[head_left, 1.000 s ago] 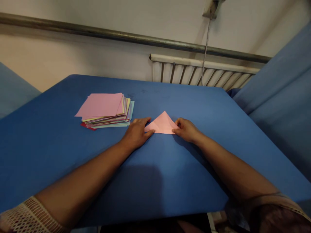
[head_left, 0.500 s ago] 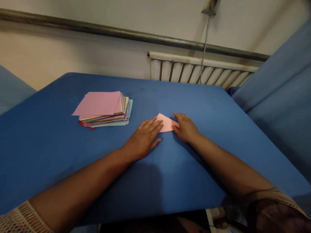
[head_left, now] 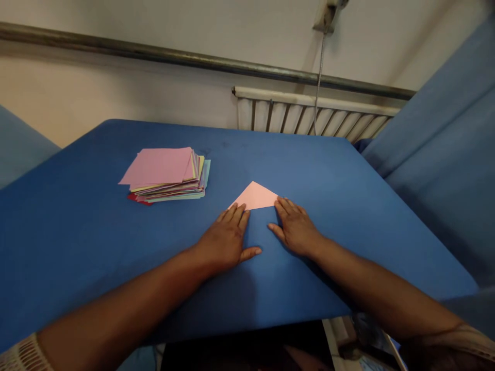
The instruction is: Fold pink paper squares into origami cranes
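A pink sheet of paper (head_left: 256, 195), folded into a triangle, lies on the blue table (head_left: 301, 159) with its point facing away from me. My left hand (head_left: 228, 237) lies flat, its fingertips on the paper's left near corner and its thumb spread out on the table. On the other side, my right hand (head_left: 297, 226) touches the right corner with its fingertips, its thumb apart from the fingers. Both hands are open, and their fingers cover the two lower corners.
A stack of coloured paper (head_left: 164, 172), pink on top, stands on the table to the left. Behind the table are a metal pipe (head_left: 201, 62) and a white radiator (head_left: 282, 111) along the wall. A blue curtain (head_left: 436, 139) hangs at the right.
My left hand has slid down and left to the near edge of the paper. My right hand has let go of the right corner and now rests flat there. More of the triangle shows.
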`<action>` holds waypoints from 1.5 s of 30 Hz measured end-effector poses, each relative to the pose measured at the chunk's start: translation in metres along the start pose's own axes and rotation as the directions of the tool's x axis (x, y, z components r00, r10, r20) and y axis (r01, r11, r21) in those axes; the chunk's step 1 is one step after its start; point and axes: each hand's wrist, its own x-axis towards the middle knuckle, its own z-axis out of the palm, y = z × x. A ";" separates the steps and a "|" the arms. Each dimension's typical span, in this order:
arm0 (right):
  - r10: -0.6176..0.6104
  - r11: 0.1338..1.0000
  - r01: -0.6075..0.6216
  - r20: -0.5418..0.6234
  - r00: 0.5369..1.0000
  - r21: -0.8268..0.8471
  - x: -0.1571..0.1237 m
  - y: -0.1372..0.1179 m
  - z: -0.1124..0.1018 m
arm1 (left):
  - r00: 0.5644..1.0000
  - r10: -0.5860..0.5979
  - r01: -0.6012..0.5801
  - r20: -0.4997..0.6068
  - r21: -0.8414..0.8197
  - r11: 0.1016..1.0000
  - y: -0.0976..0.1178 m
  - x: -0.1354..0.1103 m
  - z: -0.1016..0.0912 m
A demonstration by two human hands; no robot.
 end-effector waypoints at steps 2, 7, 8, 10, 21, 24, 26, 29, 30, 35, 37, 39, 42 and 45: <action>0.075 0.996 -0.075 -0.020 0.997 -0.036 0.001 0.006 -0.002 | 0.998 -0.068 0.068 -0.004 0.017 0.998 0.001 -0.005 -0.001; 0.120 0.986 -0.131 -0.105 0.987 -0.103 0.012 -0.006 -0.012 | 0.992 -0.128 0.127 0.004 0.052 0.990 0.006 -0.007 -0.002; 0.039 0.995 -0.049 -0.109 0.993 -0.090 0.017 -0.014 -0.013 | 0.992 -0.127 0.125 0.016 0.072 0.990 0.007 -0.007 -0.003; -0.148 0.989 0.147 -0.040 0.988 -0.028 0.031 -0.032 -0.013 | 0.991 -0.124 0.116 0.055 0.118 0.986 0.009 -0.006 -0.005; 0.010 1.000 -0.012 0.107 0.994 0.015 0.071 -0.025 0.008 | 0.985 -0.115 0.102 0.126 0.102 0.990 0.003 -0.009 -0.011; 0.097 0.995 -0.096 0.105 0.990 -0.009 0.071 -0.020 0.006 | 0.991 -0.109 0.104 0.084 0.062 0.993 0.001 -0.008 -0.007; 0.106 0.994 -0.105 0.095 0.990 -0.020 0.072 -0.022 0.007 | 0.993 -0.116 0.116 0.019 0.023 0.993 0.003 -0.001 -0.005; 0.112 0.993 -0.110 0.102 0.988 -0.033 0.074 -0.024 0.008 | 0.993 -0.085 0.079 -0.084 -0.076 0.994 0.013 0.022 -0.004; 0.115 0.993 -0.112 0.117 0.986 -0.035 0.075 -0.024 0.008 | 0.992 -0.070 0.058 -0.104 -0.115 0.992 0.017 0.032 -0.003; 0.082 0.995 -0.071 0.177 0.981 -0.064 0.074 -0.021 0.006 | 0.988 -0.032 -0.013 -0.154 -0.284 0.959 0.026 0.070 0.000; 0.079 0.995 -0.068 0.165 0.983 -0.076 0.074 -0.021 0.007 | 0.991 -0.024 -0.015 -0.132 -0.286 0.958 0.023 0.070 0.002; 0.095 0.994 -0.086 0.141 0.985 -0.068 0.075 -0.021 0.009 | 0.993 -0.058 0.031 -0.102 -0.243 0.969 0.017 0.062 0.004; 0.100 0.994 -0.095 0.102 0.990 -0.052 0.075 -0.022 0.012 | 0.986 -0.160 0.153 -0.052 -0.124 0.980 0.006 0.043 0.005; 0.102 0.994 -0.099 0.066 0.993 -0.051 0.075 -0.020 0.012 | 0.973 -0.227 0.226 -0.046 -0.029 0.974 -0.004 0.028 0.007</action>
